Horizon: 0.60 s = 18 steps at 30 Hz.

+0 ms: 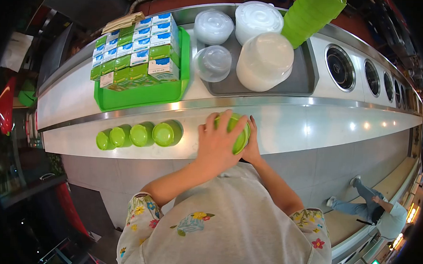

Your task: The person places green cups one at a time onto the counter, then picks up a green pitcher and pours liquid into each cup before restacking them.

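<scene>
A bright green cup (240, 141) is between my two hands, just above the front ledge of the counter and close to my body. My left hand (219, 144) lies over its near-left side with the fingers spread across the top. Around the far right side curls my right hand (252, 143), partly hidden behind the cup. To the left, several green cups stand in a row on the ledge, the closest being a green cup (167, 133). What is inside the held cup is covered by my fingers.
Small blue, white and green cartons (139, 51) fill a green tray (142, 100). A grey tray (298, 84) bears stacked clear bowls (213, 63) and white bowls (265, 59). Behind it leans a tall green stack (311, 18). Round black cooktops (340, 68) line the right counter; a person (376, 205) sits beyond.
</scene>
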Each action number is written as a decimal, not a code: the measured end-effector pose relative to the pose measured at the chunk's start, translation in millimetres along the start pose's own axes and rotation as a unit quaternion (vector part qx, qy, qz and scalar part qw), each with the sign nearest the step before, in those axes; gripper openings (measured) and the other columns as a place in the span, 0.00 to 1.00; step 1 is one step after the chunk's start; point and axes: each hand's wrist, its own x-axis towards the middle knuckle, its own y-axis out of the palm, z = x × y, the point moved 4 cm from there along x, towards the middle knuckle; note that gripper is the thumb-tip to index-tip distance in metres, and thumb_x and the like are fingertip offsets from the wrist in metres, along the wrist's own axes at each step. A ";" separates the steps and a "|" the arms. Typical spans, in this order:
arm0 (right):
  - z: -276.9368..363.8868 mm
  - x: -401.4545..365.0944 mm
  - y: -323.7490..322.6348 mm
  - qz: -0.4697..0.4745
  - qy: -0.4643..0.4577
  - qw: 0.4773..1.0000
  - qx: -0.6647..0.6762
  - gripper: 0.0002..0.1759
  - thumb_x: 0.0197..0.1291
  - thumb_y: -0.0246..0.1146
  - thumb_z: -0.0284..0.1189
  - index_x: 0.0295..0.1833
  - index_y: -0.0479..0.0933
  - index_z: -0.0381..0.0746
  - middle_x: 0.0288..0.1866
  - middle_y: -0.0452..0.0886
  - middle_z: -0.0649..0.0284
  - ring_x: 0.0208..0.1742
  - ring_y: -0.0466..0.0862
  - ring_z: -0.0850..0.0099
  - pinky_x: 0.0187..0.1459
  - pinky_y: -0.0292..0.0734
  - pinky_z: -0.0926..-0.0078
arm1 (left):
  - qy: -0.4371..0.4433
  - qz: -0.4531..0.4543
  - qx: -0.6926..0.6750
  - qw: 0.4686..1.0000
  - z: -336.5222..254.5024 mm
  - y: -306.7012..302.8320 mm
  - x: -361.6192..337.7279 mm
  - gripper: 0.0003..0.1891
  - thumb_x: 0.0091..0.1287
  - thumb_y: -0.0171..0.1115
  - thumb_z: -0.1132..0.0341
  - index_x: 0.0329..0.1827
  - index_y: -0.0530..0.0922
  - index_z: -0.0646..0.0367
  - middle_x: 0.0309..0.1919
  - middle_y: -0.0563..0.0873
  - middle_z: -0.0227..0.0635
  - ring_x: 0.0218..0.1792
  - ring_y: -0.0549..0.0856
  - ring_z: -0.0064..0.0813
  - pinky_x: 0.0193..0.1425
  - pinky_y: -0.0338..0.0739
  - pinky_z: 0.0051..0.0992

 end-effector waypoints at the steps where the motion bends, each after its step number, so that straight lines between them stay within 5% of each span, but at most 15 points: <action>1: -3.4 -1.4 -0.3 0.019 -0.003 0.999 -0.031 0.70 0.35 0.86 0.39 0.80 0.48 0.37 0.80 0.51 0.40 0.82 0.54 0.46 0.73 0.63 0.49 | -0.001 -0.001 0.000 1.000 -3.7 13.9 4.9 0.40 0.44 0.78 0.57 0.67 0.75 0.42 0.66 0.71 0.40 0.63 0.70 0.52 0.54 0.69 0.48; 9: 7.8 6.6 -25.8 0.051 0.036 0.995 0.082 0.71 0.34 0.86 0.39 0.80 0.48 0.37 0.82 0.49 0.43 0.82 0.53 0.46 0.73 0.63 0.49 | -0.003 0.040 0.066 0.997 -5.3 88.4 12.4 0.41 0.45 0.77 0.61 0.67 0.73 0.43 0.65 0.71 0.41 0.61 0.70 0.54 0.51 0.67 0.48; 14: 20.1 18.2 -13.5 0.074 0.037 0.983 0.161 0.70 0.35 0.86 0.35 0.80 0.48 0.35 0.76 0.63 0.45 0.76 0.67 0.52 0.72 0.66 0.58 | 0.006 0.028 0.059 0.998 3.4 78.0 10.1 0.43 0.45 0.79 0.57 0.69 0.72 0.45 0.67 0.69 0.42 0.65 0.68 0.58 0.58 0.67 0.55; 18: 23.1 16.8 -8.6 0.079 0.070 0.981 0.165 0.71 0.34 0.87 0.34 0.80 0.47 0.35 0.73 0.67 0.48 0.73 0.71 0.55 0.72 0.67 0.58 | -0.014 -0.020 -0.247 0.969 65.1 26.9 -10.3 0.46 0.43 0.83 0.56 0.70 0.71 0.51 0.69 0.68 0.44 0.67 0.66 0.62 0.67 0.61 0.64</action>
